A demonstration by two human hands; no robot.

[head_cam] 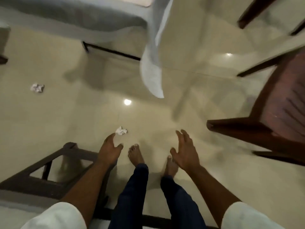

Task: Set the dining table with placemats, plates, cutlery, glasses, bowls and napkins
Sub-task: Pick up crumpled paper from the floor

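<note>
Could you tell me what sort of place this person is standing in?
Probably a home dining room: a table draped in a pale tablecloth, dark wooden chairs beside it, and a glossy tiled floor.

No readable text, labels, brands or numbers anywhere in view. Crumpled paper scraps on floor, one at 9 o'clock (37, 88), one near centre toward 6 o'clock (121, 130), show dark marks, too blurred to read.
</note>
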